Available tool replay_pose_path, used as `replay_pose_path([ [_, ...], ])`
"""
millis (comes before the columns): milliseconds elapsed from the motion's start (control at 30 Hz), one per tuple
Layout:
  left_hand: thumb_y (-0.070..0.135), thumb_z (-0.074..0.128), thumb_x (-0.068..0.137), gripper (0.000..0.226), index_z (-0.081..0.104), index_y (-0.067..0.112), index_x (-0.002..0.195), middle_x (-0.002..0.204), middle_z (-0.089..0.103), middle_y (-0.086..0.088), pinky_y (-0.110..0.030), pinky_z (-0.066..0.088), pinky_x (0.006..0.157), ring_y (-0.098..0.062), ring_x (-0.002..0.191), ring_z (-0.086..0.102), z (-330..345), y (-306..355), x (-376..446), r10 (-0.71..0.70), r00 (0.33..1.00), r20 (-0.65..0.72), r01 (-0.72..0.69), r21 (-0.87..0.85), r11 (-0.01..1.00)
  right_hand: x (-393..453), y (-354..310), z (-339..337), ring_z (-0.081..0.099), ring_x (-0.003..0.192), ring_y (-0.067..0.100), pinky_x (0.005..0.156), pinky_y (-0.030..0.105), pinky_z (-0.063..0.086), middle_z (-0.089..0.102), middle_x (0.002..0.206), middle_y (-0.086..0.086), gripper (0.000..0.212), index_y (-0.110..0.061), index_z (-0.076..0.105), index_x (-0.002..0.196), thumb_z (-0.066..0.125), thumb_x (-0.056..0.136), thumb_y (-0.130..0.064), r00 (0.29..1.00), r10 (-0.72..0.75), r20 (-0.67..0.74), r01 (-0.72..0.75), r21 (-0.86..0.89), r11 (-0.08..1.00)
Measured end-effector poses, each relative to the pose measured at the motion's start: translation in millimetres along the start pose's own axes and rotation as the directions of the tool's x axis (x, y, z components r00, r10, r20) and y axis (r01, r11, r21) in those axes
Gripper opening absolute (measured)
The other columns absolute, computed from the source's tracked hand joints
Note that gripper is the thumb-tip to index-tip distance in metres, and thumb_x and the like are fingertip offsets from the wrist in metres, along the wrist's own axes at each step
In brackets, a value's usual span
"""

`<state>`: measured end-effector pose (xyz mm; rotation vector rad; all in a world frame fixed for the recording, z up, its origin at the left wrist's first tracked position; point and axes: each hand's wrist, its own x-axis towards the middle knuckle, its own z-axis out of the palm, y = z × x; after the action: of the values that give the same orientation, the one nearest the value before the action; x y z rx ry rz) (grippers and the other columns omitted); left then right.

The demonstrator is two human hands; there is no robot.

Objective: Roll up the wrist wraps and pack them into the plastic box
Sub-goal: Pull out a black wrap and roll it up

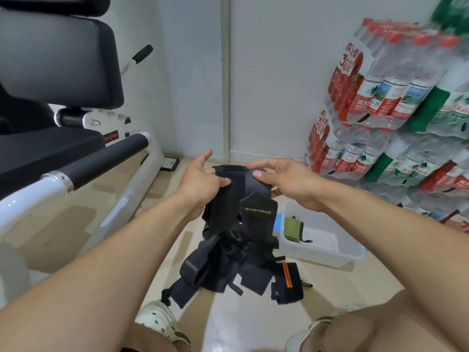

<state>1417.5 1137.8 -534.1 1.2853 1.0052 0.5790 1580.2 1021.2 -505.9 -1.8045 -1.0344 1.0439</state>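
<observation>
One rolled green wrap (291, 226) is already packed in the plastic box (327, 252) at centre right. A black wrist wrap (236, 189) is pinched between left hand (203, 180) and right hand (286, 180); a pile (228, 265) remains unrolled on the floor.

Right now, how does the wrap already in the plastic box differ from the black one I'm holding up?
The green wrap is olive with a dark edge; the held black wrap is black. The green wrap is rolled into a tight bundle, while the black wrap hangs loose and unrolled. The green wrap lies inside the plastic box; the black wrap is in the air, pinched by the left hand and right hand. Both look like fabric wrist wraps.
</observation>
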Motion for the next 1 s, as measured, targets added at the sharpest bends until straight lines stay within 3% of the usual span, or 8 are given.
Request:
replay_pose_path([
  [100,-0.009,0.071,0.084,0.087,0.037,0.03,0.153,0.117,0.072,-0.017,-0.036,0.058,0.077,-0.03,0.101,0.072,1.9,0.1,-1.5,-0.008,0.999,0.039,0.008,-0.002,1.0,0.1,-1.7,8.3,0.061,0.069,0.009,0.062,0.021,0.051,0.069,0.081,-0.002,0.009,-0.017,0.063,0.105,0.065,0.1,-0.025,0.999,0.011,-0.039,-0.009,0.05,0.999],
  [167,0.001,0.071,0.089,0.073,0.04,0.025,0.151,0.109,0.074,-0.015,-0.04,0.058,0.087,-0.027,0.097,0.073,4.6,1.7,-3.8,-0.028,0.996,0.079,0.033,-0.062,0.998,0.1,-1.5,13.8,0.059,0.064,0.007,0.059,0.02,0.049,0.067,0.076,-0.002,0.009,-0.016,0.062,0.1,0.067,0.099,-0.024,0.998,0.003,-0.058,0.0,0.052,0.999],
  [267,0.014,0.066,0.098,0.055,0.044,0.022,0.147,0.107,0.076,-0.013,-0.043,0.057,0.092,-0.024,0.091,0.073,7.8,3.2,-6.1,-0.02,0.996,0.085,0.026,-0.079,0.997,-0.8,-0.4,18.3,0.061,0.067,0.008,0.063,0.022,0.05,0.071,0.08,0.0,0.012,-0.013,0.067,0.101,0.071,0.096,-0.024,0.994,-0.015,-0.108,0.02,0.048,0.999],
  [433,0.016,0.066,0.098,0.063,0.036,0.026,0.153,0.111,0.073,-0.024,-0.054,0.055,0.097,-0.031,0.096,0.073,9.4,-0.5,-7.9,0.043,0.996,0.074,-0.044,0.005,0.999,-0.8,-0.8,17.6,0.062,0.061,0.003,0.06,0.02,0.051,0.073,0.075,-0.005,0.017,-0.01,0.071,0.103,0.074,0.093,-0.023,0.986,-0.019,-0.167,0.034,0.088,0.996],
  [600,0.011,0.062,0.1,0.066,0.031,0.025,0.157,0.101,0.077,-0.011,-0.048,0.057,0.095,-0.026,0.091,0.074,14.3,0.2,-8.5,0.057,0.993,0.105,-0.052,-0.047,0.998,-1.1,-1.7,19.8,0.06,0.051,-0.003,0.048,0.012,0.046,0.072,0.074,-0.002,0.013,-0.009,0.07,0.101,0.075,0.093,-0.018,0.978,-0.041,-0.205,0.064,0.105,0.992],
  [800,0.013,0.064,0.099,0.063,0.036,0.027,0.153,0.105,0.077,-0.014,-0.043,0.058,0.093,-0.03,0.098,0.075,13.1,1.9,-8.6,0.061,0.993,0.103,-0.055,-0.059,0.997,0.7,-0.8,20.4,0.059,0.051,-0.001,0.046,0.011,0.043,0.071,0.077,0.001,0.018,-0.008,0.068,0.101,0.078,0.091,-0.019,0.969,-0.02,-0.245,0.045,0.099,0.994],
  [900,0.017,0.071,0.093,0.074,0.032,0.027,0.155,0.111,0.068,-0.032,-0.053,0.053,0.1,-0.043,0.105,0.069,12.2,0.5,-10.3,0.089,0.99,0.112,-0.09,0.005,0.996,0.2,-1.7,20.3,0.063,0.058,0.001,0.047,0.011,0.043,0.075,0.085,0.003,0.02,-0.013,0.067,0.1,0.08,0.089,-0.024,0.966,-0.017,-0.258,0.033,0.059,0.998],
  [1000,0.014,0.071,0.094,0.075,0.031,0.029,0.155,0.11,0.068,-0.033,-0.055,0.053,0.1,-0.041,0.102,0.071,12.9,-0.3,-11.2,0.109,0.989,0.102,-0.112,0.026,0.993,1.1,-1.3,19.4,0.07,0.072,0.011,0.055,0.019,0.045,0.075,0.094,0.004,0.032,-0.018,0.063,0.101,0.084,0.083,-0.033,0.956,0.021,-0.291,-0.014,0.027,1.0],
])
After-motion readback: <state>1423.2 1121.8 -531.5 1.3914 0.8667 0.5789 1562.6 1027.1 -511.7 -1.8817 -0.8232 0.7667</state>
